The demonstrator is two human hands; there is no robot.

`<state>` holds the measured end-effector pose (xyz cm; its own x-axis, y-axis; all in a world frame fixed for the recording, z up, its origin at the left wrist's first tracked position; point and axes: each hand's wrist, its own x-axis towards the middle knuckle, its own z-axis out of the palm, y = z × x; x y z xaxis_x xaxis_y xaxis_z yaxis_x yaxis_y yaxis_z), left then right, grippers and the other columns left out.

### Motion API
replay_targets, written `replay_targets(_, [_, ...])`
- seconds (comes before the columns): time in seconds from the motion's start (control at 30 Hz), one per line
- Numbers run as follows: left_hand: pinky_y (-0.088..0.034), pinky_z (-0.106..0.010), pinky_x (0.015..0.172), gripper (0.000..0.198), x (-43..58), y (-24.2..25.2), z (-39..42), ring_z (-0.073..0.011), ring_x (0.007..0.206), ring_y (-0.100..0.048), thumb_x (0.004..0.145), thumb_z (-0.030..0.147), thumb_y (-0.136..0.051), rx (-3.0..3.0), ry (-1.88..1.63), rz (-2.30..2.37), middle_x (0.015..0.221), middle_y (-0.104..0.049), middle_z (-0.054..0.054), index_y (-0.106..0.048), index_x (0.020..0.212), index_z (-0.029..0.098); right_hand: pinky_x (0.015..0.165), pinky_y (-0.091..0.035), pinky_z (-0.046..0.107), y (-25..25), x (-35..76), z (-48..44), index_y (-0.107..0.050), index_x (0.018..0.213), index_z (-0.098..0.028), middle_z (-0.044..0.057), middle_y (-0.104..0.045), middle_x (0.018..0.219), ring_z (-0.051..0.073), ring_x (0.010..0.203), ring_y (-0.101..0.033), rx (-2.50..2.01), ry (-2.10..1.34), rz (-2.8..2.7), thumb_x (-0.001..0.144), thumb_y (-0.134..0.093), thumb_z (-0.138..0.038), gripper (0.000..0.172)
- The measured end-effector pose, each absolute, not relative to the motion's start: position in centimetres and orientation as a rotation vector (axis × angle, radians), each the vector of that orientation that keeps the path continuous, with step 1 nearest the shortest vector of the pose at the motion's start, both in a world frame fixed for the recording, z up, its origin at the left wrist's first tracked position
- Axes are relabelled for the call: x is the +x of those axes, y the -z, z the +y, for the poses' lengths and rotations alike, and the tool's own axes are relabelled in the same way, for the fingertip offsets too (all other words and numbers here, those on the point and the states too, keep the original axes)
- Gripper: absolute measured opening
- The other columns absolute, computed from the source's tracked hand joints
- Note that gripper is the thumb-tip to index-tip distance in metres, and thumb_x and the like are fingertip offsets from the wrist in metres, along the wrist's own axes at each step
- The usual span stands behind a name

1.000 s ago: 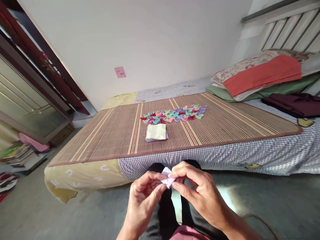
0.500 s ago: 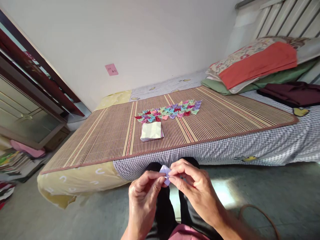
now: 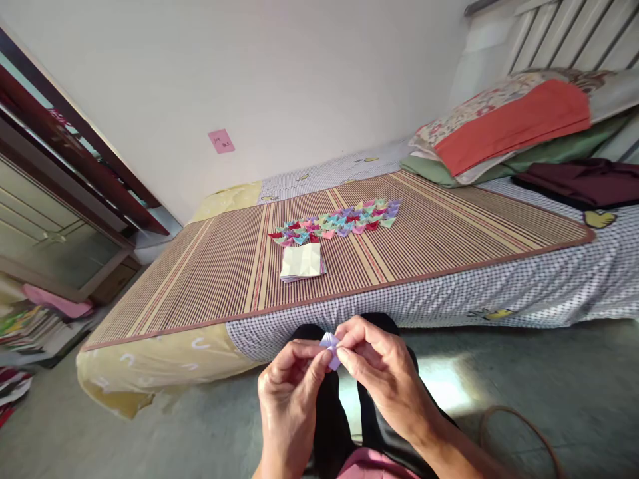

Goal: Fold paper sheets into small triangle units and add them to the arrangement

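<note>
My left hand (image 3: 289,392) and my right hand (image 3: 384,376) meet over my knees, both pinching one small folded lilac paper piece (image 3: 330,347) between thumbs and fingertips. Most of the paper is hidden by the fingers. On the striped mat (image 3: 224,266) ahead lies a stack of pale square paper sheets (image 3: 301,261). Behind the stack, several small folded paper pieces (image 3: 334,223) in red, blue, green, pink and purple sit in rows.
The mat covers a low bed with a checked sheet (image 3: 499,293). Pillows (image 3: 504,126) and a dark red cloth (image 3: 579,183) lie at the right end. A cabinet (image 3: 44,226) and piled books (image 3: 30,322) stand at the left. A cord (image 3: 519,426) curls on the grey floor.
Both hands have drawn the lilac paper tighter together, so less of it shows. The view has shifted slightly, the bed sitting a little further left and up.
</note>
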<state>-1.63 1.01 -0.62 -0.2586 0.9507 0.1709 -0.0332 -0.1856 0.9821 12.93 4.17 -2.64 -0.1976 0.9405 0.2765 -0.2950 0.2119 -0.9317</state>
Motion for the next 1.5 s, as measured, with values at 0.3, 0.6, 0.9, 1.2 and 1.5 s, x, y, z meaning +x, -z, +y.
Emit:
replay_targets(0.3, [-0.062, -0.025, 0.066, 0.020, -1.4, 1.3, 0.8, -0.0170, 0.067, -0.071, 0.083, 0.031, -0.089, 1.161, -1.611, 1.293, 0.071, -0.077, -0.004, -0.078, 0.073, 0.018, 0.071, -0.054, 0.026, 2.4, 12.5, 4.5, -0.064, 0.080, -0.021, 0.003, -0.066, 0.092, 0.015, 0.077, -0.063, -0.670, -1.395, -1.197, 0.093, -0.073, -0.031, 0.019])
replay_targets(0.6, [-0.060, -0.022, 0.064, 0.024, -1.4, 1.8, 1.0, -0.0147, 0.064, -0.069, 0.080, 0.033, -0.091, 1.133, -1.651, 1.310, 0.070, -0.077, -0.004, -0.076, 0.071, 0.017, 0.070, -0.055, 0.027, 2.5, 12.0, 4.3, -0.065, 0.091, -0.022, 0.001, -0.067, 0.083, 0.015, 0.074, -0.065, -0.727, -1.301, -1.265, 0.094, -0.068, -0.025, 0.006])
replay_targets(0.9, [-0.063, -0.021, 0.068, 0.031, -1.4, 2.0, 0.8, -0.0134, 0.068, -0.074, 0.077, 0.033, -0.095, 0.965, -1.732, 1.270, 0.076, -0.077, 0.000, -0.069, 0.086, 0.019, 0.072, -0.055, 0.029, 2.4, 11.9, 4.2, -0.067, 0.097, -0.021, 0.002, -0.070, 0.085, 0.018, 0.077, -0.066, -0.833, -1.299, -1.330, 0.095, -0.071, -0.034, 0.015])
replay_targets(1.2, [-0.055, -0.021, 0.067, 0.026, -2.8, 1.1, 1.4, -0.0126, 0.067, -0.067, 0.078, 0.036, -0.093, 1.020, -1.328, 1.177, 0.072, -0.076, -0.004, -0.078, 0.083, 0.015, 0.063, -0.044, 0.028, 2.0, 13.6, 4.8, -0.061, 0.080, -0.022, 0.000, -0.064, 0.071, 0.016, 0.065, -0.057, -0.836, -1.197, -1.626, 0.107, -0.059, -0.042, 0.034])
replay_targets(1.5, [-0.046, -0.020, 0.068, 0.032, -2.3, 1.6, 1.4, -0.0104, 0.068, -0.053, 0.080, 0.040, -0.092, 0.925, -1.396, 1.184, 0.071, -0.065, 0.002, -0.071, 0.077, 0.017, 0.062, -0.037, 0.027, 1.4, 14.5, 5.6, -0.057, 0.080, -0.022, -0.004, -0.054, 0.071, 0.014, 0.065, -0.048, -0.802, -1.301, -1.694, 0.107, -0.059, -0.045, 0.035])
